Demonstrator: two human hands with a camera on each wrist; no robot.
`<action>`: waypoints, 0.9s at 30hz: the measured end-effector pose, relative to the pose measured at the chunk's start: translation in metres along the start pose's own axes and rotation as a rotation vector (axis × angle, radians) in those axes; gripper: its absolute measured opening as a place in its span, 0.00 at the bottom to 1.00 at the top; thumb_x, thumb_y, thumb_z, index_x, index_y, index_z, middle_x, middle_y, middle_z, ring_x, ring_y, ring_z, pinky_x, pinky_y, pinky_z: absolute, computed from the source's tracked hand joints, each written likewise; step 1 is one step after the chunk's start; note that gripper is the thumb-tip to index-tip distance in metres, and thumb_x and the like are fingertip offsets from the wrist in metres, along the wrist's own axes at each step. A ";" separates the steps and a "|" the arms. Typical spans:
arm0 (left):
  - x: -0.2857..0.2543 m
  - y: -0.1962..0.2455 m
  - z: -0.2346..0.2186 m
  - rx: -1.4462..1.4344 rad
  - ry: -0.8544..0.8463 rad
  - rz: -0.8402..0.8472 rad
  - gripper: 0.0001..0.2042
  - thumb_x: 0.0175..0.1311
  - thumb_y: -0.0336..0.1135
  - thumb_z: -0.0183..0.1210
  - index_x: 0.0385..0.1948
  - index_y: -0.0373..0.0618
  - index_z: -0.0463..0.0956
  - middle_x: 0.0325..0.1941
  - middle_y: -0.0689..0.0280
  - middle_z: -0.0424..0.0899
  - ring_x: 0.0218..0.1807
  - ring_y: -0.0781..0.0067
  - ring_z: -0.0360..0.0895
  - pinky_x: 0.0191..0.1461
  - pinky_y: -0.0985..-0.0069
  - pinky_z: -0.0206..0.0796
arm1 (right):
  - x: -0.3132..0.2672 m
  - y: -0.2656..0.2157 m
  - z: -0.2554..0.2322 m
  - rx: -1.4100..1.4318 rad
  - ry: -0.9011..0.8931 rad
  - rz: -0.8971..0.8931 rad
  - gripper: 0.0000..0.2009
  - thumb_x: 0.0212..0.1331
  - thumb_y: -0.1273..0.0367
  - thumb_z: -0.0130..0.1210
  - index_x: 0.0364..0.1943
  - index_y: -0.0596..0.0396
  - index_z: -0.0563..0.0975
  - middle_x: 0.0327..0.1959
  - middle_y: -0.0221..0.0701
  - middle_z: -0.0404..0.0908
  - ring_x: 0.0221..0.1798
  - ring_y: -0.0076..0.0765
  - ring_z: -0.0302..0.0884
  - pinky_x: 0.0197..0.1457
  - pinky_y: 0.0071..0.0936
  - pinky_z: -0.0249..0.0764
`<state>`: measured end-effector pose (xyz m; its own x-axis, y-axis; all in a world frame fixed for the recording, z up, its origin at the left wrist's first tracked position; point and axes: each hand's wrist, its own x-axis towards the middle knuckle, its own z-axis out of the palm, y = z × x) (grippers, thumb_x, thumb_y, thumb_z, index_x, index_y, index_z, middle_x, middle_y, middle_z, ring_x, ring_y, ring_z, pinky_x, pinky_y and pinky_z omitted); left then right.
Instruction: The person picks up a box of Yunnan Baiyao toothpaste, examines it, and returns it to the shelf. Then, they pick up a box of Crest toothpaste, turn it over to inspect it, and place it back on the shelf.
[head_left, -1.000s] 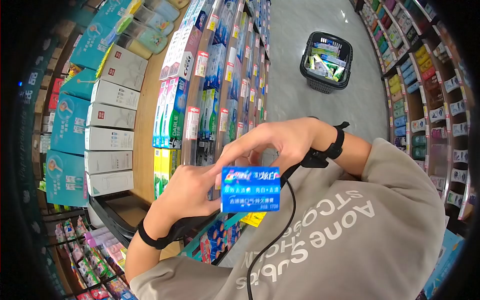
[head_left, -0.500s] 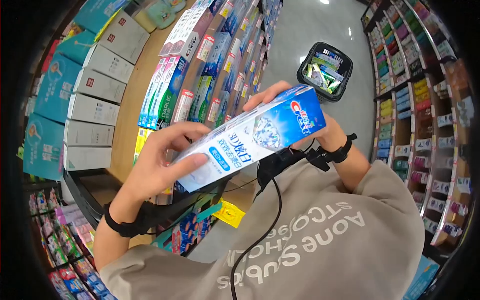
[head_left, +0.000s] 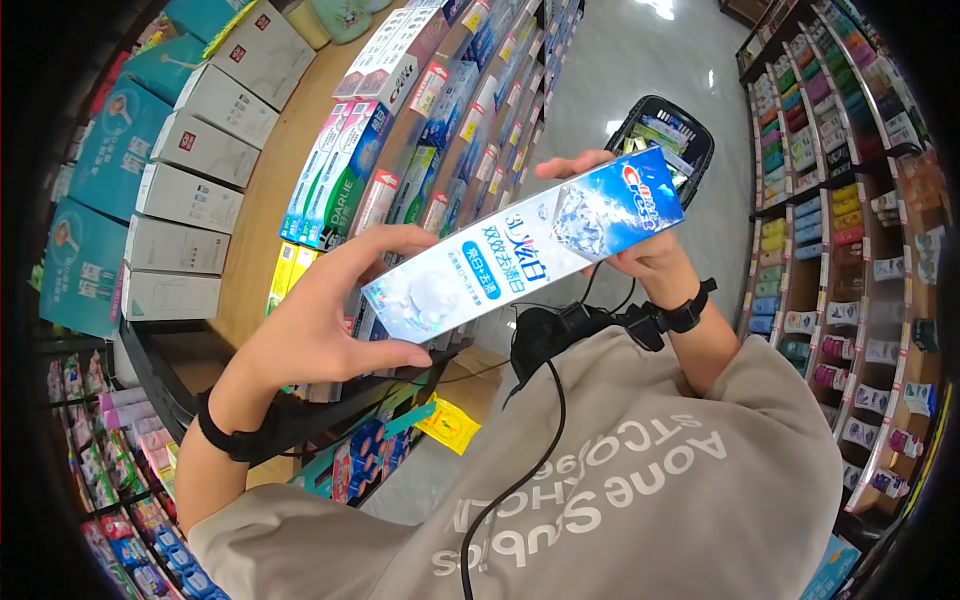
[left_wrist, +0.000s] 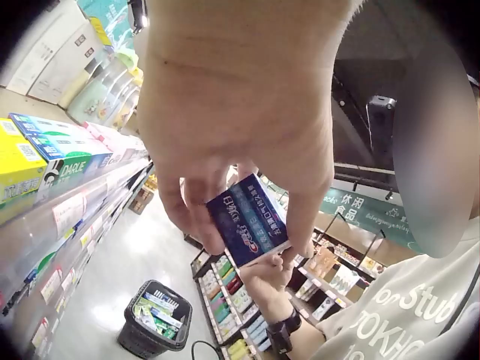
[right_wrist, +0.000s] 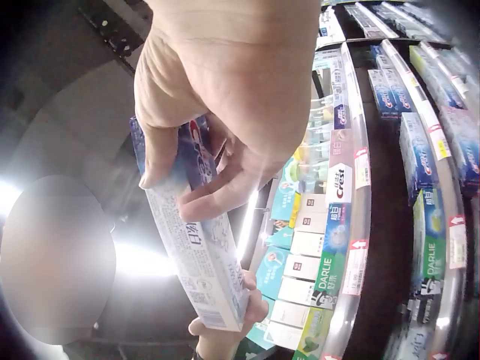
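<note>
A long blue and white Crest toothpaste box (head_left: 520, 245) is held between both hands, its large printed face toward the head camera. The left hand (head_left: 318, 310) grips the white end, thumb along the lower edge and fingers at the upper edge. At the blue end, the right hand (head_left: 640, 255) holds the box from behind, partly hidden by it. In the left wrist view the box's small end face (left_wrist: 249, 221) shows between the left hand's thumb and fingers. The right wrist view shows the right hand (right_wrist: 225, 97) pinching the box (right_wrist: 199, 247) across its sides.
Shelves of toothpaste boxes (head_left: 345, 180) with price tags run along the left, beside white boxes (head_left: 175, 245) on a wooden top. A black basket (head_left: 700, 150) holding several packages stands on the grey floor. More stocked shelves (head_left: 850, 220) line the right. A yellow packet (head_left: 450, 424) is low down.
The box has turned from its small end face to its long printed face, then moved slightly right. The hands have spread apart to its two ends.
</note>
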<state>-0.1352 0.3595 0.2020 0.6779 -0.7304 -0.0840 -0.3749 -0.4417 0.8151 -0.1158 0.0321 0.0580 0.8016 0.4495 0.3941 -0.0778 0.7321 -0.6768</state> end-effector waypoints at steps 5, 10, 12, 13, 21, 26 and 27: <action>-0.001 0.001 0.006 0.293 0.058 0.044 0.44 0.47 0.38 0.77 0.69 0.43 0.65 0.55 0.51 0.82 0.52 0.52 0.83 0.56 0.63 0.74 | 0.001 0.001 -0.002 -0.039 0.039 0.020 0.47 0.54 0.60 0.74 0.76 0.55 0.58 0.73 0.49 0.68 0.69 0.44 0.76 0.39 0.28 0.87; -0.004 0.013 0.026 0.586 0.088 0.061 0.44 0.49 0.47 0.73 0.70 0.42 0.63 0.43 0.54 0.83 0.31 0.49 0.80 0.39 0.60 0.74 | 0.007 0.007 0.005 -0.019 0.160 0.105 0.53 0.54 0.47 0.72 0.78 0.54 0.53 0.73 0.49 0.68 0.73 0.50 0.71 0.64 0.42 0.80; -0.003 0.024 0.031 0.638 0.071 0.092 0.45 0.50 0.49 0.74 0.71 0.42 0.62 0.39 0.56 0.81 0.29 0.52 0.79 0.37 0.62 0.72 | 0.009 0.011 0.005 -0.045 0.226 0.114 0.51 0.57 0.45 0.68 0.78 0.54 0.55 0.74 0.47 0.68 0.75 0.48 0.68 0.74 0.46 0.69; -0.003 0.028 0.033 0.665 0.058 0.108 0.46 0.50 0.50 0.74 0.71 0.42 0.62 0.37 0.57 0.80 0.29 0.54 0.79 0.36 0.62 0.72 | 0.011 0.012 0.005 -0.075 0.264 0.123 0.48 0.59 0.45 0.67 0.77 0.54 0.57 0.74 0.46 0.68 0.76 0.46 0.67 0.78 0.48 0.63; -0.011 0.031 0.050 0.897 -0.142 0.349 0.38 0.48 0.43 0.74 0.68 0.61 0.73 0.32 0.67 0.75 0.24 0.69 0.74 0.27 0.71 0.65 | 0.039 0.013 0.033 0.111 0.240 0.133 0.27 0.65 0.57 0.56 0.64 0.54 0.69 0.42 0.32 0.84 0.29 0.21 0.79 0.19 0.23 0.71; -0.012 0.022 0.044 1.097 -0.056 0.538 0.30 0.56 0.36 0.67 0.65 0.63 0.76 0.24 0.73 0.65 0.22 0.75 0.68 0.27 0.76 0.61 | 0.041 0.000 0.058 0.051 0.317 0.109 0.26 0.64 0.59 0.58 0.64 0.54 0.69 0.43 0.30 0.83 0.28 0.19 0.78 0.21 0.20 0.72; -0.010 0.020 0.042 1.136 -0.033 0.570 0.28 0.57 0.35 0.65 0.64 0.63 0.77 0.23 0.74 0.63 0.22 0.76 0.66 0.27 0.77 0.60 | 0.040 0.000 0.055 0.045 0.296 0.113 0.27 0.64 0.59 0.58 0.64 0.54 0.69 0.44 0.30 0.83 0.29 0.19 0.79 0.23 0.20 0.74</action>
<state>-0.1766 0.3362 0.1950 0.2330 -0.9686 0.0872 -0.9469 -0.2464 -0.2067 -0.1167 0.0782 0.1078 0.9236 0.3658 0.1151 -0.1974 0.7109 -0.6750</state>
